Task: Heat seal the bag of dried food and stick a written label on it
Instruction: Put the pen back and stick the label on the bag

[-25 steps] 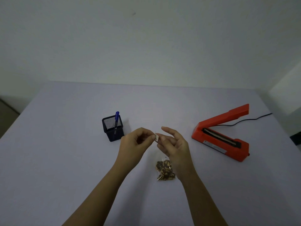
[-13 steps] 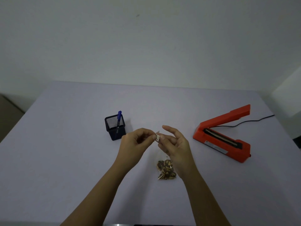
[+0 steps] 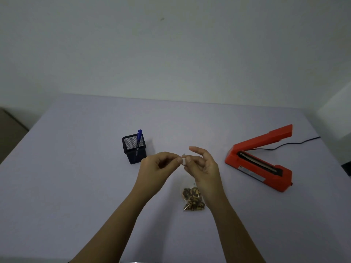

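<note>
A small white label [image 3: 183, 160] is pinched between the fingertips of my left hand [image 3: 157, 169] and my right hand [image 3: 204, 168], held above the table. Both hands meet at the label, thumbs and forefingers closed on it; the other fingers of my right hand are spread. Below my right wrist a small clear bag of brown dried food [image 3: 192, 199] lies flat on the table, partly hidden by that wrist. The orange heat sealer [image 3: 258, 164] stands to the right with its arm raised.
A black mesh pen holder [image 3: 133, 149] with a blue pen [image 3: 139, 138] stands left of my hands. The sealer's black cord [image 3: 296, 143] runs off to the right. The grey table [image 3: 66, 177] ends at a white wall behind.
My hands stay together on the label; my fingertips have shifted slightly on it. The bag, pen holder and sealer have not moved.
</note>
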A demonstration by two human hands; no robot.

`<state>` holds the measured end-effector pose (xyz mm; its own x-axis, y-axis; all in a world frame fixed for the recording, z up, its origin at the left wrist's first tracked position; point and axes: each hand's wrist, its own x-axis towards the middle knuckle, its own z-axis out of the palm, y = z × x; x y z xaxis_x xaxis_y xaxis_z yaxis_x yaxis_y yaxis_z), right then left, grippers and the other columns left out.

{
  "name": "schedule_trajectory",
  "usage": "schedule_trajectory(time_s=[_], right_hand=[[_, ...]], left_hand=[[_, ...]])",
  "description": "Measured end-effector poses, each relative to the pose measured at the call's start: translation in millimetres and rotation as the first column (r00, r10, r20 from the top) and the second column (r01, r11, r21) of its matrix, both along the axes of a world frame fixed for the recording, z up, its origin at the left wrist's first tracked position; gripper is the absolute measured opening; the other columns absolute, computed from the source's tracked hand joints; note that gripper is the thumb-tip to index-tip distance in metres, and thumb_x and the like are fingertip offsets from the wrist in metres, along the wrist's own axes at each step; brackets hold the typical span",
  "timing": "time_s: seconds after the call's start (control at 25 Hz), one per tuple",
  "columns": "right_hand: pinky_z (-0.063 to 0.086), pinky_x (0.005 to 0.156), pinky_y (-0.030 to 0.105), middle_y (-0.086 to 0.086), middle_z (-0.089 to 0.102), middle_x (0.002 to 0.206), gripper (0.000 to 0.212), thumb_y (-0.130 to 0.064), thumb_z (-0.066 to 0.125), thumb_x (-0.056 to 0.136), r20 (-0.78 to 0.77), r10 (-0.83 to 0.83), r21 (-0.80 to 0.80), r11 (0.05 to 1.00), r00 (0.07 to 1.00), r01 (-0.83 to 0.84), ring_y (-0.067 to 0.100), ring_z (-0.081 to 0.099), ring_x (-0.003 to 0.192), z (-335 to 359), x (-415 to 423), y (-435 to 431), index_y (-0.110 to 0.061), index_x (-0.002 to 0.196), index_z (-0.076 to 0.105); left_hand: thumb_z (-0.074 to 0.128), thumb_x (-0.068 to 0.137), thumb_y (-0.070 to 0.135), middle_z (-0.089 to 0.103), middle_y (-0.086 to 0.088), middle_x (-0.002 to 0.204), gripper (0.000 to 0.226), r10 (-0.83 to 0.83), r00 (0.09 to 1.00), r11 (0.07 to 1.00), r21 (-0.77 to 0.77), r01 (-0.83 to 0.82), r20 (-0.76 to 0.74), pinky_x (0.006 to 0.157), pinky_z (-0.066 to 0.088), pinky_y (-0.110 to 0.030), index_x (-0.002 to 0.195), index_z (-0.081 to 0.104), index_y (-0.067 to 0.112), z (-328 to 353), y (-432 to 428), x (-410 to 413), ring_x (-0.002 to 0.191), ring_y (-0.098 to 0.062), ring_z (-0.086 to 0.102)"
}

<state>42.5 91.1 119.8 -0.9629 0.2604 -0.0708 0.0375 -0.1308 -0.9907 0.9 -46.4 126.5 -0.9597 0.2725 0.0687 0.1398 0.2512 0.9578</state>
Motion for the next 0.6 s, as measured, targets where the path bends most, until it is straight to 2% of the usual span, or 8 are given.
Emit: schedule_trajectory(time_s=[0.16,0.28,0.44,0.52,0.6], right_hand=[[0.055,0.072,0.019,0.001,0.071,0.094,0.018,-0.013,0.055,0.092,0.047,-0.067,0.024,0.998,0.997,0.066,0.009,0.069,0.085,-13.6,-11.5,-2.2,-0.025,0.105,0.058],[0.054,0.068,0.018,0.001,0.069,0.093,0.016,-0.011,0.053,0.092,0.141,-0.062,0.045,0.997,0.988,0.056,0.009,0.069,0.075,-39.8,-32.9,-5.1,-0.024,0.099,0.059],[0.055,0.068,0.016,0.004,0.065,0.095,0.012,-0.009,0.051,0.093,0.267,0.092,0.203,0.968,0.959,-0.149,0.008,0.066,0.074,-91.2,-63.6,-33.1,-0.015,0.099,0.060],[0.056,0.073,0.021,0.010,0.065,0.096,0.011,-0.008,0.053,0.092,0.291,0.149,0.302,0.923,0.945,-0.238,0.007,0.065,0.073,-117.0,-76.0,-52.3,-0.012,0.098,0.061],[0.057,0.080,0.033,0.013,0.066,0.096,0.011,-0.007,0.054,0.091,0.333,0.174,0.395,0.867,0.927,-0.304,0.015,0.066,0.075,-140.4,-87.4,-72.7,-0.009,0.098,0.063]], left_hand=[[0.064,0.086,0.022,0.072,0.004,0.072,0.011,0.148,0.984,0.989,0.012,-0.150,0.103,0.070,0.056,-0.023,0.080,0.070,0.030,-8.6,-13.9,-2.0,0.071,-0.008,0.067],[0.062,0.087,0.018,0.072,-0.002,0.077,0.011,0.283,0.935,0.951,0.065,-0.303,0.215,0.076,0.056,-0.026,0.084,0.070,0.025,-18.1,-37.9,-0.8,0.076,-0.014,0.069],[0.061,0.088,0.017,0.072,-0.004,0.079,0.011,0.428,0.849,0.884,0.055,-0.465,0.309,0.077,0.056,-0.028,0.090,0.071,0.016,-34.7,-76.9,5.1,0.076,-0.016,0.069],[0.061,0.088,0.017,0.072,-0.005,0.078,0.011,0.473,0.815,0.856,0.045,-0.515,0.335,0.074,0.056,-0.027,0.089,0.072,0.013,-42.7,-92.6,9.5,0.076,-0.016,0.069],[0.062,0.087,0.016,0.072,-0.006,0.078,0.012,0.519,0.774,0.825,0.025,-0.565,0.362,0.072,0.056,-0.025,0.090,0.072,0.011,-51.7,-108.2,13.4,0.077,-0.017,0.070]])
